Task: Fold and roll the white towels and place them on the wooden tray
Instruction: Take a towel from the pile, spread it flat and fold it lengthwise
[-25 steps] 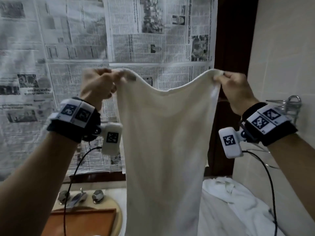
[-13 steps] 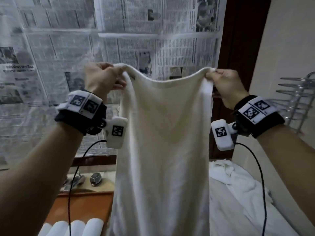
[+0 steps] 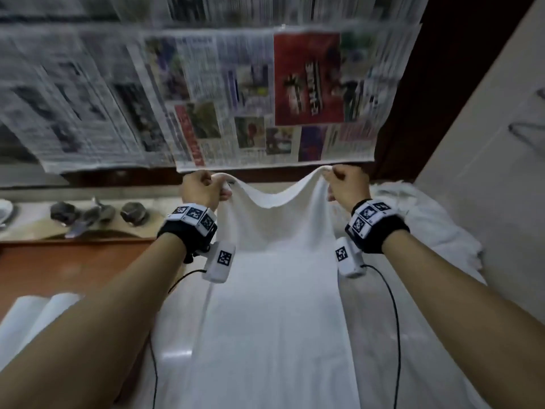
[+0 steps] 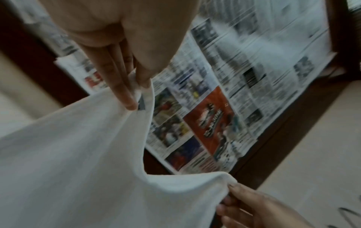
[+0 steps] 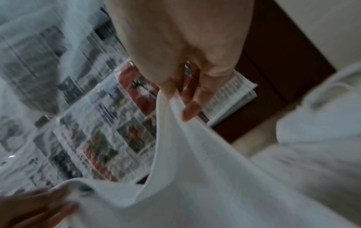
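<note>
Centre frame: left hand [image 3: 203, 188] and right hand [image 3: 345, 184] each pinched a top corner of the white towel [image 3: 277, 290], its length draped toward the surface. Risk: slack upper edge sags, so it lands creased.

newspaper sheets [image 3: 206, 93] cover back wall | dark wood frame [image 3: 404, 93] | beige wall [image 3: 472, 160] right
</note>
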Demonstrator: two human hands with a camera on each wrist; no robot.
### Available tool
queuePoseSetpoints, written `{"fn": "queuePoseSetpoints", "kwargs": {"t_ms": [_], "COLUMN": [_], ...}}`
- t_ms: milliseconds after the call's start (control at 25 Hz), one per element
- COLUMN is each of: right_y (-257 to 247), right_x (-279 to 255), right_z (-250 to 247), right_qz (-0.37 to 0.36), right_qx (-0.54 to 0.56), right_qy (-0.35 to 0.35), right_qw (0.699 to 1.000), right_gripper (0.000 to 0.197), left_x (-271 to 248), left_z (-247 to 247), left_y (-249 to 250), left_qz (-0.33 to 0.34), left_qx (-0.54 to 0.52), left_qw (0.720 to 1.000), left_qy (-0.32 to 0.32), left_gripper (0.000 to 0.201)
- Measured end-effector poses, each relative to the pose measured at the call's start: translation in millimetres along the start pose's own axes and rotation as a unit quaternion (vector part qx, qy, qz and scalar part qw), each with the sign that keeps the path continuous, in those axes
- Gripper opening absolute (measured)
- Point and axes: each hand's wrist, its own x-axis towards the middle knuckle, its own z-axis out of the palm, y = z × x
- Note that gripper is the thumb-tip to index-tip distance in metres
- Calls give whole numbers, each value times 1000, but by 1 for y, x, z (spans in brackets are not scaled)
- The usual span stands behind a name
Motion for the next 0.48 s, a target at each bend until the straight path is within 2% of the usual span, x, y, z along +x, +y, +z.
{"fn": "queuePoseSetpoints", "kwargs": {"t_ms": [80,120,200,240,320,400,480], "right_y": [48,73,120,137,155,163,161], "right_x": [-19,-40,-94,-118,-136,-125,-115], "right_z": [35,52,87,97,104,102,95], "right_qz": [44,63,111,128,122,89,81], "right_qx": [-86,-159,-271,-308,-345,-338,-308], "right_qy": [-61,-128,-281,-323,-345,-349,-345], "right_qw": [993,977,914,886,864,869,883], "right_gripper": [46,60,73,74,75,75,69], "left_x": [-9,-21,-63,-83,-108,-102,-93], "left_z": [14,20,31,35,41,45,46], "left_y": [-57,-88,-146,-167,-192,-200,-195], "left_qz": [-28,-44,-56,-42,0,15,10], "left_qx": [130,204,289,319,370,396,406], "left_qw": [991,977,945,926,886,863,854], "left_qy": [-8,-33,-138,-196,-279,-313,-325], "left_gripper": [23,34,38,36,42,55,55]}}
